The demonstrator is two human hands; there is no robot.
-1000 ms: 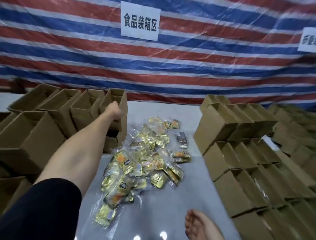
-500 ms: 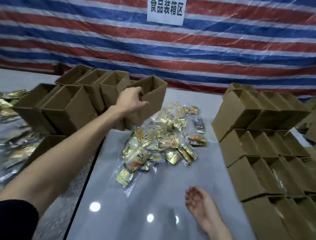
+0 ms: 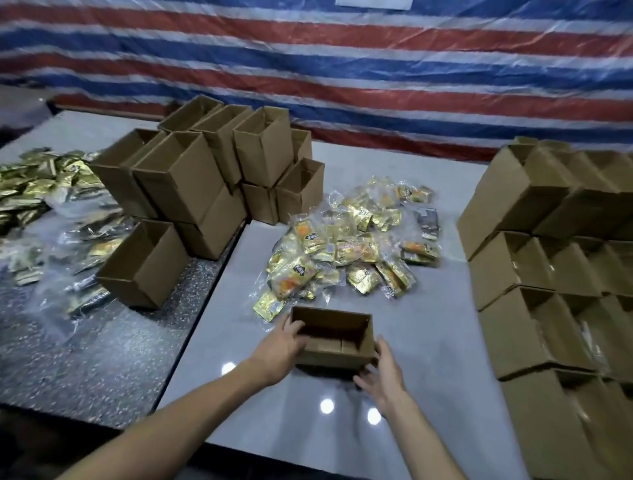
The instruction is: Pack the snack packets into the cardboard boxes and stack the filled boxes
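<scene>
Box (image 3: 334, 339) sits upright on the grey table (image 3: 428, 359), mouth up, just in front of the packets (image 3: 349, 246). Its bottom flaps and their seam show inside; the far inner wall is in shadow.

Left hand (image 3: 281, 346) grips the box's left end. The thumb hooks over the rim and the fingers curl against the outer wall, but the fingertips are hidden behind the hand.

Right hand (image 3: 382, 371) is at the near right corner. Its fingers are straight and spread apart, with the tips touching the lower edge and the thumb up along the right wall. It is hard to tell whether it presses or only touches.

The packets lie in a loose heap of gold and orange in clear wrap. Print is unreadable, edges blur together, and no count is possible. One darker packet (image 3: 428, 222) lies at the heap's right edge.

Left stack (image 3: 205, 178) of open boxes stands two tiers high across the seam between the grey table and the dark table (image 3: 85, 359). The lower tier is mostly hidden by the upper.

Right stack (image 3: 548, 274) is tipped with its mouths facing up and right, and is cut off at the right and bottom edges. Something pale shows inside a few of the boxes, contents unclear.

Far pile (image 3: 37, 192) of gold packets on the left is blurred and cut off by the frame.

A striped tarp (image 3: 342, 68) hangs behind. Only the bottom strip of the sign (image 3: 373, 2) is visible, with no text.
</scene>
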